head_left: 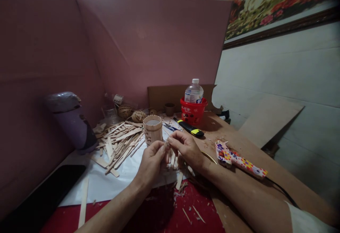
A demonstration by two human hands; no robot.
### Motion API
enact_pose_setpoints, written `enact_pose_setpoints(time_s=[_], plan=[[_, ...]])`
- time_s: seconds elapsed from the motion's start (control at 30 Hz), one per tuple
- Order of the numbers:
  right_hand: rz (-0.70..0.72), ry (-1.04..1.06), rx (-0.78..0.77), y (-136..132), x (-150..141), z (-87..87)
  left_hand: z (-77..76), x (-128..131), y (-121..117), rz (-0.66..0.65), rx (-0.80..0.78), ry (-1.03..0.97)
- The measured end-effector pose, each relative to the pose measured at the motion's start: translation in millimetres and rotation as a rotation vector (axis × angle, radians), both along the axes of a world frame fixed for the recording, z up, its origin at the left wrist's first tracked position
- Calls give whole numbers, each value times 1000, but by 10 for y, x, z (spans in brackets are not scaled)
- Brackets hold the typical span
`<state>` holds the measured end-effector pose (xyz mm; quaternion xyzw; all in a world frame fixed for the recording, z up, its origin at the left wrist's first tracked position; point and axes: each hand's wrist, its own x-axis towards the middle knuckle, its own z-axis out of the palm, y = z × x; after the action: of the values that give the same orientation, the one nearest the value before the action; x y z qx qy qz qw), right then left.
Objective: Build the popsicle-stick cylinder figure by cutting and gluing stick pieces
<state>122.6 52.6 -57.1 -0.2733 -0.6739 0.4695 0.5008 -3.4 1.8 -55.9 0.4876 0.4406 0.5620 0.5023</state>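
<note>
My left hand [152, 160] and my right hand [189, 151] meet at the middle of the table, thumbs and fingertips pinched together. Between them is something small and pale brown, too small to make out. Just behind my left hand stands a small barrel-shaped cup [153, 134] covered in wooden sticks, with dark marks on its side. Loose wooden sticks [124, 144] lie in a heap to its left. Below my fingers are more sticks and shavings, partly hidden by my hands. A yellowish ring or coil [211, 157] shows beside my right wrist.
A black and yellow utility knife [190, 128] lies before a red bucket [193, 114] holding a plastic bottle [194, 92]. To the right is a flower-patterned glue gun [239, 160] with a cord. Balls of twine [138, 116], a purple tumbler [73, 125] and a black phone [47, 194] are leftward.
</note>
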Motion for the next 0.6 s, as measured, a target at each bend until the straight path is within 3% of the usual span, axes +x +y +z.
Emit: enact_pose_setpoints(time_s=[0.17, 0.3, 0.6], plan=[[-64, -44, 66, -36, 8, -1, -23, -25, 17, 12, 13, 42], [-49, -67, 72, -68, 7, 7, -23, -65, 30, 62, 42, 171], [-32, -70, 96, -78, 14, -26, 15, -69, 7, 76, 50, 220]])
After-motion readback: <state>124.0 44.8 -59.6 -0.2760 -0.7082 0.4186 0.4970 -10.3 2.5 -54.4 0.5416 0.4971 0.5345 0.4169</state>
